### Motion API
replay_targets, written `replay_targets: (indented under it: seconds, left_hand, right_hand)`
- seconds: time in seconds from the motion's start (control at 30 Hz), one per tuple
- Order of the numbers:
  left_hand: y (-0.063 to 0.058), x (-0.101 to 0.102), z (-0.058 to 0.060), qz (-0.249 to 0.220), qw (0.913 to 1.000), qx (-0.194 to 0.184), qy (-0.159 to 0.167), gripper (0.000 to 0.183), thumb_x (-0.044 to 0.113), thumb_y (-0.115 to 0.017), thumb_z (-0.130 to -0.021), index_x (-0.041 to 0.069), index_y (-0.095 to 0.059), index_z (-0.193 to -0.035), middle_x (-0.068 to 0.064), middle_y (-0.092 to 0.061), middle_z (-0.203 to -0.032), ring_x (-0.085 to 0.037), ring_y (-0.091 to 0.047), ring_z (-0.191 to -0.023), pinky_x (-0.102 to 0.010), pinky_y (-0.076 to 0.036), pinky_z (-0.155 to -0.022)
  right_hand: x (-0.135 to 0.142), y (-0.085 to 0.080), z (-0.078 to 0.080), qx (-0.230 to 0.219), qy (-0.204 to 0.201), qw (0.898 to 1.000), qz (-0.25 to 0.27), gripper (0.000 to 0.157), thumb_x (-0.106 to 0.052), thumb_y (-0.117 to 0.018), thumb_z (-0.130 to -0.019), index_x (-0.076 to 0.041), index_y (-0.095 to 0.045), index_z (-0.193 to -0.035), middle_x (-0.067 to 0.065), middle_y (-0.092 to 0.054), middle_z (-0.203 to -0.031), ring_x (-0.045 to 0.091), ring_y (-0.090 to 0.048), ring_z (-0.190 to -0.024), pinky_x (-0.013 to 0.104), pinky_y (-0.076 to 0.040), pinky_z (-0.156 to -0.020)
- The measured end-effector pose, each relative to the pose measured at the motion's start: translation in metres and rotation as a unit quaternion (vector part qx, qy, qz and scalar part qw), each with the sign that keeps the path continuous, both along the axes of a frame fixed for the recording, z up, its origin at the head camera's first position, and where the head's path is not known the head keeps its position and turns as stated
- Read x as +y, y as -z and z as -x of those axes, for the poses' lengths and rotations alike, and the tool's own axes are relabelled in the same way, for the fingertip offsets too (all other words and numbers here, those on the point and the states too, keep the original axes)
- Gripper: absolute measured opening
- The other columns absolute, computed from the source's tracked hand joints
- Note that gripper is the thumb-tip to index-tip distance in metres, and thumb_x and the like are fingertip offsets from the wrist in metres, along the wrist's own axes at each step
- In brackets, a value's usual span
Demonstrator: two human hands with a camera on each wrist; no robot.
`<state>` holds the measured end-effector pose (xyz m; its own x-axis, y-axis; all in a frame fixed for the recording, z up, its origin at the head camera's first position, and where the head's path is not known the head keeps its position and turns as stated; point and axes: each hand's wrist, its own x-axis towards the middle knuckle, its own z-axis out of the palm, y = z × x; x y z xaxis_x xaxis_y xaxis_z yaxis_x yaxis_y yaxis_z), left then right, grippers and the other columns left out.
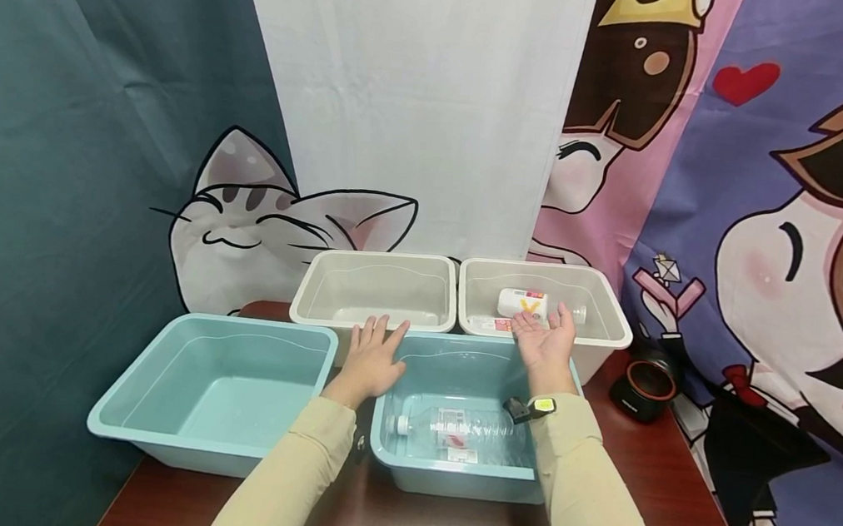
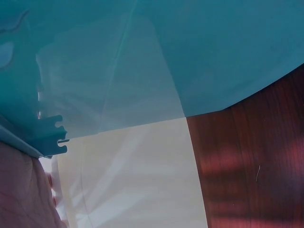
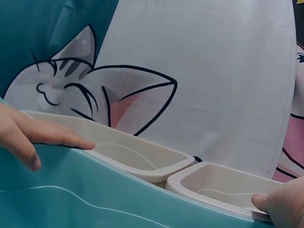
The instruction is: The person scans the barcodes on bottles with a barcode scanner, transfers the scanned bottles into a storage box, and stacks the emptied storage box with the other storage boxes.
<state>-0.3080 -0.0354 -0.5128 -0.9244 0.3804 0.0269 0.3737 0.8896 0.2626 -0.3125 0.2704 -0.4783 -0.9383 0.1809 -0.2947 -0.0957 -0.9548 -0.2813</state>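
Observation:
In the head view, my left hand (image 1: 371, 363) has its fingers spread at the back-left corner of the right blue basin (image 1: 380, 426), fingertips at the front rim of the left cream bin (image 1: 299, 307). My right hand (image 1: 548, 345) is palm up over the front rim of the right cream bin (image 1: 615, 330), fingers extended and nothing gripped. Its fingertips overlap a white bottle (image 1: 512, 303) with a yellow mark, lying in that bin. A clear bottle (image 1: 578, 314) and a labelled item (image 1: 487, 323) lie beside it. Clear plastic bottles (image 1: 422, 423) lie in the right blue basin.
Another blue basin (image 1: 228, 413) stands at the left on the brown table (image 1: 643, 483). A black round device (image 1: 643, 391) sits right of the bins. Printed curtains (image 1: 434, 114) hang behind. The right wrist wears a black strap (image 1: 521, 409).

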Motion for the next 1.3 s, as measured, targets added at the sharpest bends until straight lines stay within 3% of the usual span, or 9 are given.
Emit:
replay_targets:
  seconds: [0.2, 0.53, 0.73, 0.87, 0.97, 1.13, 1.2, 1.3]
  left_hand:
    - [0.0, 0.0, 0.0, 0.001, 1.0, -0.002, 0.001, 0.072, 0.035, -0.052, -0.099, 0.023, -0.022, -0.163, -0.019, -0.011, -0.168, -0.039, 0.0, -0.155, -0.059, 0.002, -0.122]
    - [0.003, -0.001, 0.002, 0.006, 1.0, 0.003, 0.002, 0.072, 0.036, -0.052, -0.1, 0.024, -0.02, -0.163, -0.018, -0.01, -0.168, -0.039, 0.0, -0.155, -0.059, 0.0, -0.122]
    - [0.002, -0.001, 0.002, 0.0, 1.0, 0.001, 0.002, 0.072, 0.036, -0.051, -0.1, 0.024, -0.02, -0.163, -0.018, -0.009, -0.168, -0.039, 0.0, -0.155, -0.059, 0.002, -0.122]
    - [0.002, -0.002, 0.002, -0.003, 1.0, -0.003, 0.002, 0.072, 0.036, -0.051, -0.1, 0.025, -0.02, -0.164, -0.018, -0.01, -0.168, -0.038, 0.001, -0.155, -0.057, 0.004, -0.122]
    - [0.001, -0.003, 0.002, -0.006, 1.0, -0.004, 0.004, 0.071, 0.035, -0.051, -0.1, 0.024, -0.021, -0.163, -0.018, -0.01, -0.168, -0.039, 0.001, -0.155, -0.057, 0.005, -0.122]
    - [-0.001, -0.002, 0.002, -0.009, 1.0, -0.004, 0.003, 0.071, 0.035, -0.051, -0.099, 0.024, -0.021, -0.163, -0.018, -0.009, -0.169, -0.038, 0.001, -0.155, -0.057, 0.006, -0.122]
    - [-0.001, -0.002, 0.002, -0.007, 1.0, -0.005, 0.0, 0.072, 0.035, -0.051, -0.099, 0.025, -0.021, -0.163, -0.017, -0.009, -0.169, -0.038, 0.001, -0.155, -0.057, 0.006, -0.122]
    - [0.0, -0.002, 0.001, -0.002, 1.0, -0.005, -0.002, 0.072, 0.034, -0.051, -0.099, 0.025, -0.02, -0.164, -0.017, -0.008, -0.169, -0.037, 0.002, -0.155, -0.056, 0.006, -0.122]
  right_hand:
    - [0.0, 0.001, -0.001, 0.002, -0.002, 1.0, -0.007, 0.071, -0.042, -0.041, -0.106, -0.034, 0.002, -0.162, 0.011, 0.006, -0.168, 0.026, -0.001, -0.156, 0.036, -0.006, -0.125]
    - [-0.004, 0.001, 0.0, -0.007, 0.005, 1.0, -0.017, 0.063, -0.037, -0.042, -0.106, -0.026, -0.011, -0.16, 0.012, -0.016, -0.165, 0.027, -0.021, -0.151, 0.036, -0.016, -0.124]
    - [-0.008, -0.002, 0.001, -0.002, -0.017, 0.998, -0.057, 0.036, -0.029, -0.041, -0.108, -0.019, -0.033, -0.142, 0.009, -0.04, -0.145, 0.026, -0.041, -0.139, 0.038, -0.03, -0.12]
    - [-0.014, -0.003, -0.001, 0.019, -0.056, 0.988, -0.143, 0.017, -0.023, -0.048, -0.108, -0.014, -0.045, -0.122, 0.008, -0.054, -0.122, 0.025, -0.058, -0.119, 0.041, -0.039, -0.115]
    - [-0.019, -0.001, -0.003, 0.055, -0.101, 0.963, -0.244, 0.016, -0.021, -0.049, -0.108, -0.011, -0.048, -0.12, 0.007, -0.062, -0.107, 0.023, -0.067, -0.104, 0.042, -0.046, -0.109]
    - [-0.023, 0.007, -0.005, 0.132, -0.187, 0.888, -0.398, 0.015, -0.016, -0.046, -0.109, -0.007, -0.051, -0.119, 0.005, -0.071, -0.098, 0.022, -0.072, -0.094, 0.039, -0.057, -0.094]
    - [-0.023, 0.011, -0.006, 0.157, -0.221, 0.859, -0.433, 0.016, -0.014, -0.045, -0.109, -0.005, -0.052, -0.12, 0.006, -0.073, -0.099, 0.022, -0.073, -0.094, 0.038, -0.058, -0.09]
    - [-0.022, 0.018, -0.006, 0.184, -0.264, 0.824, -0.466, 0.023, -0.01, -0.044, -0.108, 0.004, -0.049, -0.125, 0.007, -0.074, -0.102, 0.024, -0.073, -0.097, 0.041, -0.058, -0.092]
